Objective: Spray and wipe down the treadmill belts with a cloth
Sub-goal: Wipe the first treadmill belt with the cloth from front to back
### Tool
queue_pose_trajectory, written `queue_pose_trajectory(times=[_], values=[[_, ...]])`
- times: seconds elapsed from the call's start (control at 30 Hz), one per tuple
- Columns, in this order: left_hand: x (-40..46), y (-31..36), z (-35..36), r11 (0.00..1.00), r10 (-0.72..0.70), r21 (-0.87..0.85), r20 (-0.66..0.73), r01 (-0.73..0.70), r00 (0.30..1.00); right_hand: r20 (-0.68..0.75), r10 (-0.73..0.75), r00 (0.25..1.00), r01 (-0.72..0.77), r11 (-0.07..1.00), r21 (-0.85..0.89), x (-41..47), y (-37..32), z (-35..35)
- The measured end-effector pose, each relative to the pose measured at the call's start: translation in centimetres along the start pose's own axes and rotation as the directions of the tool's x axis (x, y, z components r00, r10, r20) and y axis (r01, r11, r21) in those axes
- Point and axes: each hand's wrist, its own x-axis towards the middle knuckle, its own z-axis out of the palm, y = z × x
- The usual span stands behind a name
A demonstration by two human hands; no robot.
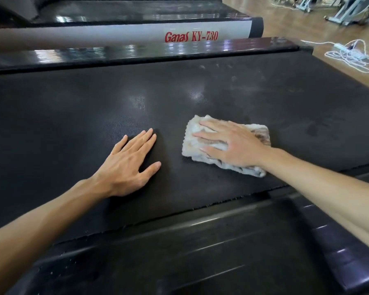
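Right hand [232, 143] presses flat on a folded cloth [224, 145]; unwiped belt [222, 86] stretches beyond its fingertips. Left hand [130, 160] rests open, empty, just beside it.

A black treadmill belt [200, 99] fills the view. A folded pale cloth [192, 143] is pressed flat onto the belt under the right hand [232, 143], fingers spread. Just left of the cloth, the left hand [129, 158] is laid palm-down on bare belt. Beyond the cloth, a side rail [115, 35] lettered "Ganas KY-730" is seen.
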Motion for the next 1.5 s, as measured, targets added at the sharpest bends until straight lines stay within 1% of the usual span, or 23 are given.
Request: queue_pose_trajectory(times=[0.07,0.13,0.17,0.23,0.27,0.37,0.43,0.47,0.53,0.6,0.67,0.8,0.87,0.9,0.93,1.0,1.07,1.1,1.17,1.27,1.33,1.4,1.5], values=[[0.0,0.0,0.1,1.000,-0.001,-0.002,-0.011,0.001,1.000,-0.002,-0.036,0.999,0.036,0.998,-0.046,0.9,-1.9,0.6],[-0.1,0.0,0.1,1.000,0.005,-0.004,-0.024,-0.005,1.000,0.030,-0.194,0.980,0.196,0.977,-0.083,-0.5,-3.8,1.5],[-0.2,-0.1,0.0,1.000,0.008,-0.007,-0.027,-0.009,1.000,0.042,-0.260,0.965,0.263,0.962,-0.072,-1.8,-4.2,1.8],[-0.4,-0.2,0.1,1.000,0.011,-0.017,-0.037,-0.011,0.999,0.051,-0.310,0.949,0.311,0.950,-0.017,-4.0,-3.3,1.5],[-0.4,-0.2,0.1,1.000,0.007,-0.019,-0.042,-0.008,0.999,0.055,-0.294,0.954,0.295,0.955,-0.012,-4.4,-2.2,1.0],[-0.4,-0.2,0.2,1.000,0.004,-0.025,-0.038,-0.005,0.999,0.047,-0.148,0.988,0.150,0.988,-0.044,-2.8,0.5,-0.3],[-0.3,-0.2,0.2,1.000,0.002,-0.029,-0.037,-0.004,0.999,0.032,-0.081,0.996,0.083,0.994,-0.068,-0.9,-0.4,0.0],[-0.4,-0.3,0.2,1.000,0.002,-0.026,-0.037,-0.003,0.999,0.031,-0.094,0.995,0.096,0.992,-0.086,-0.4,-1.6,0.6],[-0.3,-0.3,0.2,1.000,0.005,-0.021,-0.039,-0.006,0.999,0.038,-0.215,0.976,0.218,0.971,-0.098,-1.2,-3.8,1.5],[-0.3,-0.3,0.1,1.000,0.011,-0.026,-0.037,-0.012,0.999,0.049,-0.324,0.945,0.326,0.944,-0.054,-3.4,-4.6,1.7],[-0.4,-0.3,0.1,0.999,0.014,-0.028,-0.039,-0.015,0.999,0.064,-0.338,0.939,0.339,0.941,-0.006,-4.7,-3.2,1.1],[-0.3,-0.4,0.4,1.000,0.018,-0.023,-0.052,-0.019,0.999,0.058,-0.144,0.988,0.146,0.989,-0.034,-2.0,0.2,-0.5],[-0.4,-0.4,0.4,0.999,0.017,-0.032,-0.051,-0.018,0.999,0.029,-0.041,0.999,0.043,0.997,-0.064,0.7,-0.2,-0.2],[-0.4,-0.4,0.4,0.999,0.017,-0.035,-0.049,-0.019,0.999,0.017,-0.028,0.999,0.029,0.996,-0.079,1.6,-1.0,0.2],[-0.4,-0.3,0.3,0.999,0.017,-0.033,-0.046,-0.019,0.999,0.014,-0.054,0.998,0.055,0.994,-0.093,1.9,-2.0,0.7],[-0.4,-0.2,0.1,0.999,0.020,-0.026,-0.041,-0.021,0.999,0.040,-0.182,0.983,0.185,0.977,-0.109,0.3,-3.8,1.5],[-0.4,-0.3,0.0,0.999,0.022,-0.023,-0.037,-0.023,0.999,0.059,-0.295,0.954,0.299,0.952,-0.066,-2.4,-4.0,1.9],[-0.4,-0.3,0.1,0.999,0.023,-0.024,-0.039,-0.024,0.999,0.062,-0.313,0.948,0.315,0.949,-0.032,-3.6,-3.4,1.7],[-0.5,-0.4,0.2,0.999,0.022,-0.026,-0.053,-0.024,0.998,0.064,-0.272,0.960,0.272,0.962,0.005,-3.9,-1.5,0.9],[-0.4,-0.5,0.3,0.999,0.033,-0.040,-0.057,-0.035,0.998,0.033,-0.081,0.996,0.081,0.997,-0.004,-0.6,0.5,-0.5],[-0.5,-0.7,0.3,0.998,0.032,-0.048,-0.051,-0.035,0.998,0.026,0.014,1.000,-0.012,0.999,-0.041,2.0,-0.3,-0.2],[-0.4,-0.7,0.3,0.998,0.037,-0.046,-0.053,-0.040,0.998,0.052,-0.044,0.998,0.048,0.996,-0.077,2.3,-2.2,0.8],[-0.5,-0.8,0.3,0.998,0.041,-0.035,-0.060,-0.043,0.997,0.088,-0.243,0.966,0.250,0.965,-0.077,-1.6,-3.6,1.7]])
